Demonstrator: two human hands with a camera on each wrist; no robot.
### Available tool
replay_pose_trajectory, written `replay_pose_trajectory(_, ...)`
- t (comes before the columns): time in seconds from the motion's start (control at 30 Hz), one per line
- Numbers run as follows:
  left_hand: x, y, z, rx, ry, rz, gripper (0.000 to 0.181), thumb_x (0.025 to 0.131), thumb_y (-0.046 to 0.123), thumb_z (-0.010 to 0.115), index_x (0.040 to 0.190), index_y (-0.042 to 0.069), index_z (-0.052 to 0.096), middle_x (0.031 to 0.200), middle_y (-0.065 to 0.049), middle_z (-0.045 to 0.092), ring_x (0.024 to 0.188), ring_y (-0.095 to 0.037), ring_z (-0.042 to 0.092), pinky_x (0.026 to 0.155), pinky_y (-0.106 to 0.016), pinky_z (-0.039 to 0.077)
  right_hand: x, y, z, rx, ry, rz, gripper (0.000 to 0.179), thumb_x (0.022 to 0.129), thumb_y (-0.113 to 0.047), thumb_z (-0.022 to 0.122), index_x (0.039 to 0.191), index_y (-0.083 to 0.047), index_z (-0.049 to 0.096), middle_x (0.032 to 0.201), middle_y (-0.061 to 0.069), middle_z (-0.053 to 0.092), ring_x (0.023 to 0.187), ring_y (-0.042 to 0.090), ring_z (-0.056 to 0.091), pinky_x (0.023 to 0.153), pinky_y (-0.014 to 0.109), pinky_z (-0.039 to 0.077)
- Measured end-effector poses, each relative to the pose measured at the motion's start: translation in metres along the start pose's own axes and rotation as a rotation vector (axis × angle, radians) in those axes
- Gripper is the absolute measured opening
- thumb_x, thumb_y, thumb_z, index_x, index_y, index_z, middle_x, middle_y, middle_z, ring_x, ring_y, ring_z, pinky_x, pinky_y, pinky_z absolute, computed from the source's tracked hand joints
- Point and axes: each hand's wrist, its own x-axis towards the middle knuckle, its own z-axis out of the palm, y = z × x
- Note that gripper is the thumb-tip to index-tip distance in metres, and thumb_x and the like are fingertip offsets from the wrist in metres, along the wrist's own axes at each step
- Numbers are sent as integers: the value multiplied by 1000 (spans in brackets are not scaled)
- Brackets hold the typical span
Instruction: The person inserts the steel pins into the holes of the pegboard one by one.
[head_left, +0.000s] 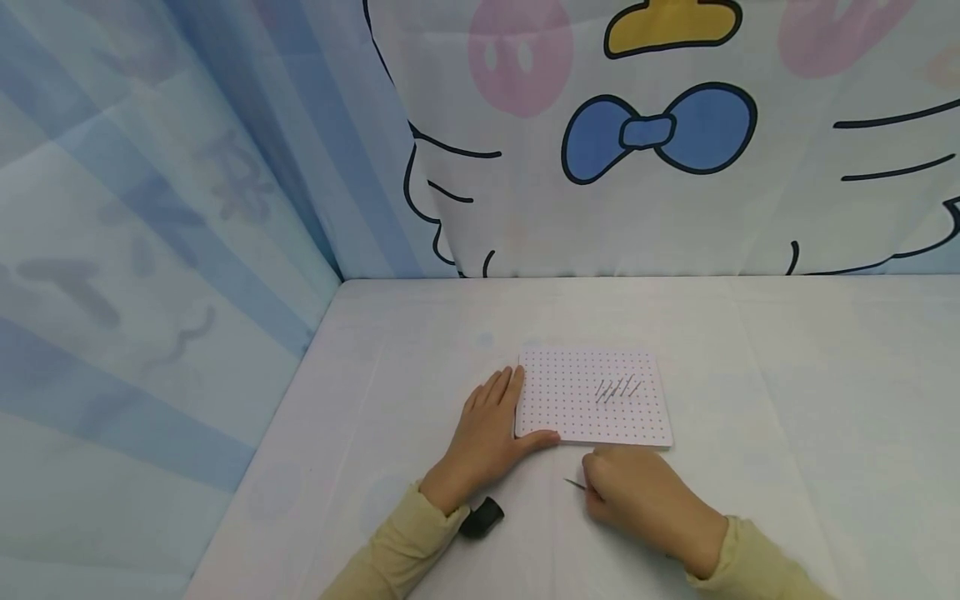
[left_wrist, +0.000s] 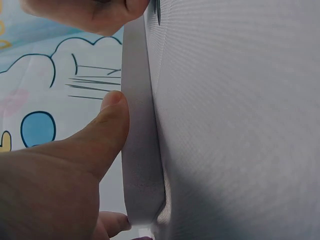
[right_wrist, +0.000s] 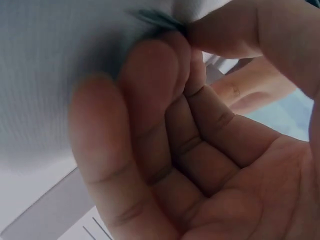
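Observation:
A pale pinkish-white board dotted with rows of small holes lies on the table. Several thin metal pins stand in it, right of its middle. My left hand rests spread against its left side, the thumb along the near edge; in the left wrist view the thumb touches the board's side wall. Just in front of the near edge, my right hand pinches thin dark pins between thumb and fingers. The right wrist view shows their blurred tips; how many is unclear.
A white cloth covers the table under the board. A black device sits at my left wrist. Printed curtains hang behind the table and on the left.

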Motion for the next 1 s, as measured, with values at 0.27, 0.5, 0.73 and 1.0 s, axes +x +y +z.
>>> replay_pose_trajectory(0.27, -1, 0, 0, -6, 0, -4, 102, 86, 61, 67, 158, 5, 22, 163, -15, 25, 151, -31, 21, 122, -50, 18, 1, -1, 1, -25, 23, -14, 24, 70, -5, 76, 61, -15, 56, 55, -7, 50, 49, 4, 40, 44, 23, 34)
replay_pose_trajectory(0.5, -1, 0, 0, -5, 5, 0, 101, 86, 61, 66, 158, 5, 22, 163, -15, 25, 151, -31, 21, 122, -50, 18, 1, 0, 0, -9, 51, -28, 23, 71, -5, 74, 64, -16, 55, 58, -9, 50, 51, 4, 42, 45, 22, 35)
replay_pose_trajectory(0.73, -1, 1, 0, -11, 4, 3, 102, 86, 62, 66, 158, 6, 21, 163, -15, 25, 151, -31, 21, 122, -51, 18, 3, 1, -7, 134, 32, 15, 25, 73, -3, 74, 71, -17, 53, 65, -13, 48, 57, -1, 40, 51, 19, 38)
replay_pose_trajectory(1.0, 1, 0, 1, -16, -10, -27, 102, 85, 62, 66, 159, 8, 20, 164, -14, 23, 152, -29, 20, 122, -49, 17, 5, 0, -20, 208, 27, 106, 22, 74, 2, 71, 78, -15, 58, 71, -13, 50, 63, -1, 43, 56, 19, 41)
